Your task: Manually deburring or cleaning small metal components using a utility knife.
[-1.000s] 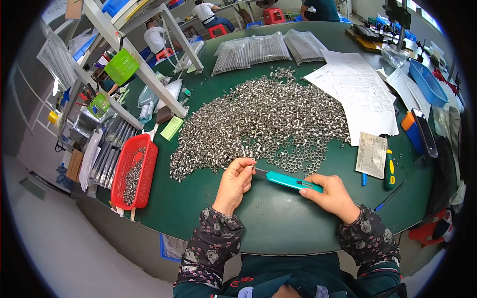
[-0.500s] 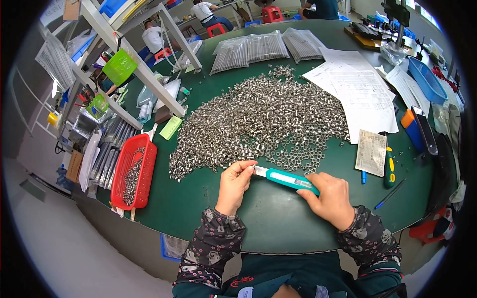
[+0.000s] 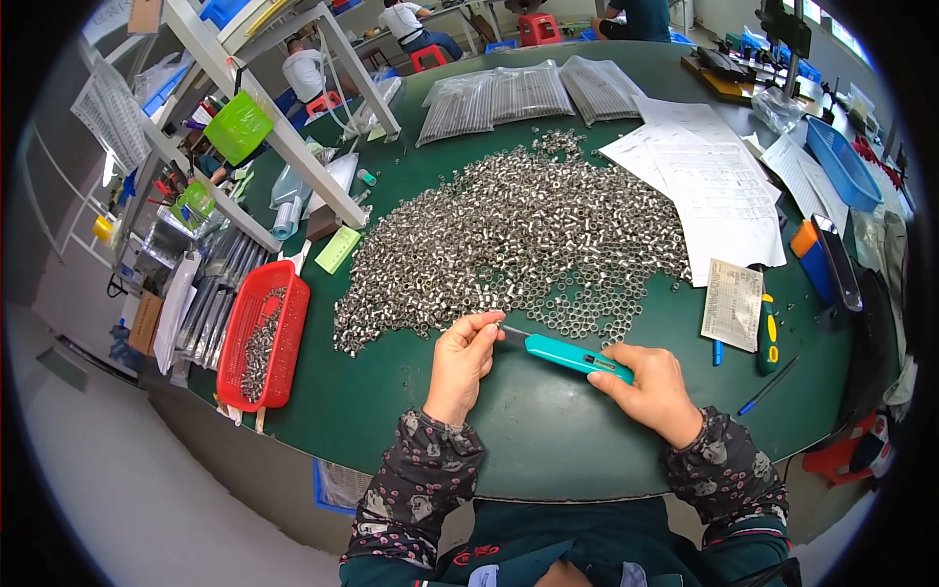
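Observation:
A teal utility knife point(image 3: 567, 353) is gripped at its rear end by my right hand point(image 3: 653, 388), the thumb lying along its near side. Its thin blade points left and reaches the fingertips of my left hand point(image 3: 462, 362). Those fingers are pinched together at the blade's tip, around a small metal ring that is mostly hidden. Just beyond both hands spreads a large heap of small metal rings point(image 3: 509, 230), piled thick at the left and lying in a single layer at the right.
On the left stands a red basket point(image 3: 293, 338) partly filled with metal pieces. Bagged metal rods point(image 3: 528, 93) lie behind the heap. Papers point(image 3: 719, 186), a screwdriver point(image 3: 768, 333), a pen point(image 3: 768, 384) and a phone point(image 3: 834, 259) are at the right. A shelf post point(image 3: 293, 147) rises at the left.
The knife has rolled in my right hand, so its blade now shows as a thin edge instead of its flat side. My left hand has hardly moved.

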The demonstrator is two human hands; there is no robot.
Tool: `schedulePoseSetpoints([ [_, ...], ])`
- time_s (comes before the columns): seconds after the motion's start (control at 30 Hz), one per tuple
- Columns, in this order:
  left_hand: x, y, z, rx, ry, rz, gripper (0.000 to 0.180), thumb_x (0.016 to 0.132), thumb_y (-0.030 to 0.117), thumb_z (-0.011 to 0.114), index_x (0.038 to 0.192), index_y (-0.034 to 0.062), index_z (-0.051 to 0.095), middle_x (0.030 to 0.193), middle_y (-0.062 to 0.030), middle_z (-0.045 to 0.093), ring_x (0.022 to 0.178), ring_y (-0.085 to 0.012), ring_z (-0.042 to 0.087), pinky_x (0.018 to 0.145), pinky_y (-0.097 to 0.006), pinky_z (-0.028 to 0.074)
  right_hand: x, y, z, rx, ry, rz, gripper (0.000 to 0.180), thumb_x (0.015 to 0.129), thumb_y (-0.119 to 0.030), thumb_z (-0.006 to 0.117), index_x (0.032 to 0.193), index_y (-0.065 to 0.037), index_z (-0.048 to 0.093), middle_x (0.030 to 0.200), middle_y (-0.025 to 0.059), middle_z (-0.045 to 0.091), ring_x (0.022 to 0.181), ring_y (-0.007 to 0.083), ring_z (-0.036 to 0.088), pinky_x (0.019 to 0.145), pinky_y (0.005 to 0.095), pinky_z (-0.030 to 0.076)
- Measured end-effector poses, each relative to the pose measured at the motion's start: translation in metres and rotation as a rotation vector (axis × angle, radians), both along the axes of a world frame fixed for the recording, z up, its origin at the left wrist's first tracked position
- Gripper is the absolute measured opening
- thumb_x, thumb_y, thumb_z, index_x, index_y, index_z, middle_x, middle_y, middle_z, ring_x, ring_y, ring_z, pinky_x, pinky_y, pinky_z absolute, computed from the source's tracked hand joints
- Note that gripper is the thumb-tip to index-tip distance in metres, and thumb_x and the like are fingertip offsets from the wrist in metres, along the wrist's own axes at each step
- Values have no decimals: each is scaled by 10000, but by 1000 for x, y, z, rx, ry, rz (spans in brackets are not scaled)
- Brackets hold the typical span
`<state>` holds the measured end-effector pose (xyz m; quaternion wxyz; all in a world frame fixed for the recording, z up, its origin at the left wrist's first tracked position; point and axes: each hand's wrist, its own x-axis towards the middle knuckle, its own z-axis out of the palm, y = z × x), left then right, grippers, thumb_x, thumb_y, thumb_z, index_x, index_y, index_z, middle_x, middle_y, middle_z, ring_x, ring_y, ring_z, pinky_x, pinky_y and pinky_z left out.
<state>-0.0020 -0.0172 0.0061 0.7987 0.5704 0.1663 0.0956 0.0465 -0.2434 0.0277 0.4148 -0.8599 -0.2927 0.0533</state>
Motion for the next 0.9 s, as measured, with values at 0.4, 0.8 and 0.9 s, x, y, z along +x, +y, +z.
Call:
schedulePoseSetpoints([
  [0.4,-2,2,-5,-26,-57,-44,154,847,65,520,984,1,545,727,10,510,466,-3,304,395,-149,222,-5,2,1,68,-428,-61,245,692,-240,665,820,-42,598,645,101,550,543,281,542,486,354,413],
  [0.8,1,8,-7,-234,-38,-87,130,877,98,472,976,42,536,794,-23,531,476,-15,330,373,-133,233,1,-1,0,80,-305,-98,219,704,-233,654,820,-57,597,642,101,547,552,286,546,485,361,412],
  [0.9,0,7,-5,-207,-43,-105,137,881,101,465,989,49,531,802,-27,537,472,-14,333,373,-132,234,0,-1,0,58,-272,-71,236,711,-257,645,829,-57,602,662,108,562,568,295,552,497,365,421],
])
